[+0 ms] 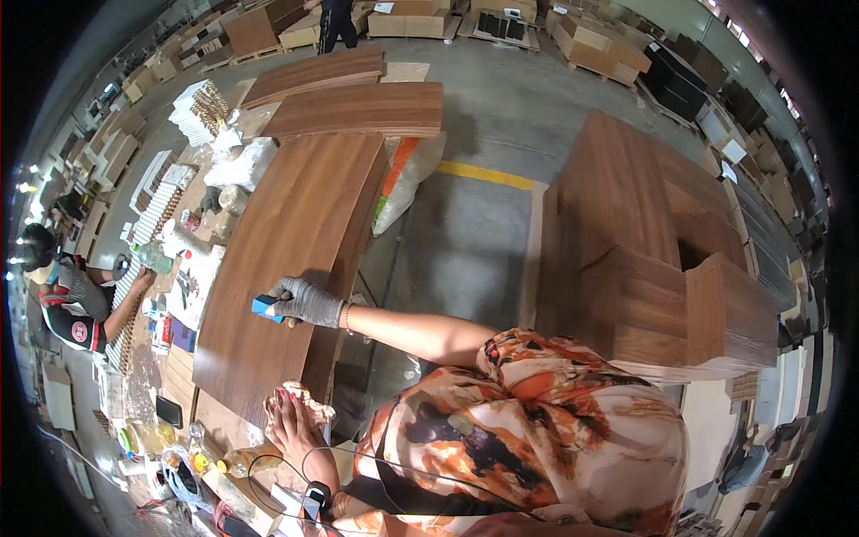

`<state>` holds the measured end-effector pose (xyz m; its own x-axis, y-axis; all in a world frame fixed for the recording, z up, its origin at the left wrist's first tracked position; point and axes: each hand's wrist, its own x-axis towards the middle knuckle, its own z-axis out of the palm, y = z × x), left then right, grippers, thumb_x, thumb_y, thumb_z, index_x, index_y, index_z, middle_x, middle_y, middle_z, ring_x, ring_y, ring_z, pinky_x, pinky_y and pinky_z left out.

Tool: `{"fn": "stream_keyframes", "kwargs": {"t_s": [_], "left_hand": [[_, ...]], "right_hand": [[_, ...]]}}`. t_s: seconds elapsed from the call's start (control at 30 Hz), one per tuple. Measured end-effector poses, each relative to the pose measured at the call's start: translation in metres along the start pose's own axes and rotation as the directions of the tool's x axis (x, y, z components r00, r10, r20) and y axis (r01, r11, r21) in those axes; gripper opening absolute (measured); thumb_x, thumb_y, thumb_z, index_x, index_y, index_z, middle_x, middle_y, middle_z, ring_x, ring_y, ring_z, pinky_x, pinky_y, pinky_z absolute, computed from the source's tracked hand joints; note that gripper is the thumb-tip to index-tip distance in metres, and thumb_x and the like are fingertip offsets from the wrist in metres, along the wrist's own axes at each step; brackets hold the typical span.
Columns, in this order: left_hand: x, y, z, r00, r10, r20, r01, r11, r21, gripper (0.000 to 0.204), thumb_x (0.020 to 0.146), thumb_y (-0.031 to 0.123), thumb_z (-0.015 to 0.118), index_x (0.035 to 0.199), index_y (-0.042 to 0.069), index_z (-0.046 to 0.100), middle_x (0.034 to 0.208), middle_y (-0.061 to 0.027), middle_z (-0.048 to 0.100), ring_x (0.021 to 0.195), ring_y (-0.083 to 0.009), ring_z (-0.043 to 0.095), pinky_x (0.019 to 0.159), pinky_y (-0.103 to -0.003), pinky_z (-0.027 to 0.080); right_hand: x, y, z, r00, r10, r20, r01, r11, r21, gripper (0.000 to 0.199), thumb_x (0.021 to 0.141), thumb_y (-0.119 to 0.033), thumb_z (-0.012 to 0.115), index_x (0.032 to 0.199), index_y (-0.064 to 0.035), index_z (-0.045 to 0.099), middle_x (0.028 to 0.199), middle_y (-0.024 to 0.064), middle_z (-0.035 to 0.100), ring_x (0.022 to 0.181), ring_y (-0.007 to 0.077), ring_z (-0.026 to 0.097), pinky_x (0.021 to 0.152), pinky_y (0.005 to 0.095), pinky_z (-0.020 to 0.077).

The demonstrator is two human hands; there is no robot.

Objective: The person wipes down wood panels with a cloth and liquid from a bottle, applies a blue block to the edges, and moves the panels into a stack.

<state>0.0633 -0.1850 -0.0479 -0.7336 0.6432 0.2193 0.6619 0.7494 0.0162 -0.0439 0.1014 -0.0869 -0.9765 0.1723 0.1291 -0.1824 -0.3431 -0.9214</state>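
Gloved right hand [307, 302] gripping blue block [265, 308] on wooden panel [286, 242], left hand [295, 428] clutching pink cloth [306, 400] at panel's edge

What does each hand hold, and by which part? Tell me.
The gloved right hand grips a small blue block by its near end, on the brown wooden panel. The bare left hand presses a crumpled cloth, fingers bunching it.

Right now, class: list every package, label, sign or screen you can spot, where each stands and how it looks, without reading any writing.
Plastic sack: on the floor, right of the long wooden panel; translucent white, with orange and green inside.
Clear bags: at the panel's far left corner; crumpled, whitish.
Green bottle: lying on the cluttered bench left of the panel.
Cardboard boxes: stacked on far pallets; tan, rectangular.
Dark device: lower left bench; flat black rectangle, possibly a screen.
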Motion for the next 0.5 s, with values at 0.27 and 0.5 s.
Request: {"fn": "stream_keyframes", "kwargs": {"t_s": [0.27,0.5], "left_hand": [[-0.042,-0.018,-0.007,0.983,-0.171,0.06,0.171,0.985,0.01,0.051,0.09,0.016,0.06,0.141,0.018,0.061,0.145,-0.0046,0.058,0.137,-0.0287,0.047,0.117,-0.051,0.027],[-0.001,0.004,-0.028,0.998,-0.041,0.044,0.046,0.993,-0.105,0.052,0.084,0.015,0.066,0.136,0.011,0.065,0.147,-0.0082,0.057,0.137,-0.0333,0.047,0.113,-0.05,0.031]], "right_hand": [[-0.006,-0.005,-0.005,1.0,0.017,0.012,-0.018,0.997,0.08,0.037,0.092,-0.017,0.077,0.117,-0.0016,0.055,0.088,0.0085,0.067,0.068,0.0117,0.065,0.056,0.0258,0.0554],[-0.013,-0.019,-0.004,0.998,0.046,0.039,-0.047,0.999,0.01,0.04,0.094,-0.02,0.075,0.121,0.0005,0.056,0.091,0.0066,0.067,0.069,0.0095,0.063,0.058,0.0252,0.0538]]}}
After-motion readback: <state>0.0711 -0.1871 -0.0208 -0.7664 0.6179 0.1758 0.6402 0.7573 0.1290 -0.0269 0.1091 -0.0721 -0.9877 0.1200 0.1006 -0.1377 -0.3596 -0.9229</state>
